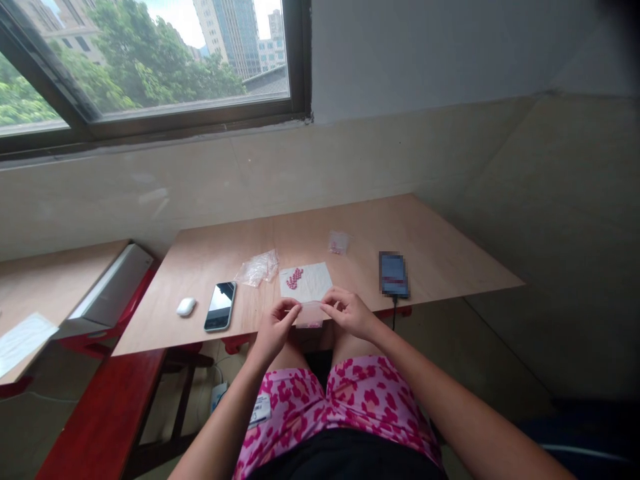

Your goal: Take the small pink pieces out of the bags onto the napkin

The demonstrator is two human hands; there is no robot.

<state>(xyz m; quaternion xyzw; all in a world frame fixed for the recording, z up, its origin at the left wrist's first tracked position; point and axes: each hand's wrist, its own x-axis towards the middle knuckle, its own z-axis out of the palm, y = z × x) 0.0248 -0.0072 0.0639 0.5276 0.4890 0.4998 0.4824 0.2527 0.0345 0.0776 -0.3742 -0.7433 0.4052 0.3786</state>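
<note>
Between my hands hangs a small clear plastic bag (311,314) with a few pink pieces at its bottom, just past the table's front edge. My left hand (278,324) pinches the bag's upper left corner between thumb and fingers. On the other side, my right hand (349,311) pinches the upper right corner. Directly beyond lies a white sheet (316,280) on the table, and a cluster of small pink beads (295,277) rests on its left part. Farther back sits another small clear bag (339,243) with pink pieces inside.
Several clear plastic bags (259,268) lie in a pile left of the sheet. A phone (220,307) and a white earbud case (186,307) are at the table's left. A cabled device (393,275) lies at the right. A red bench (103,413) stands below left.
</note>
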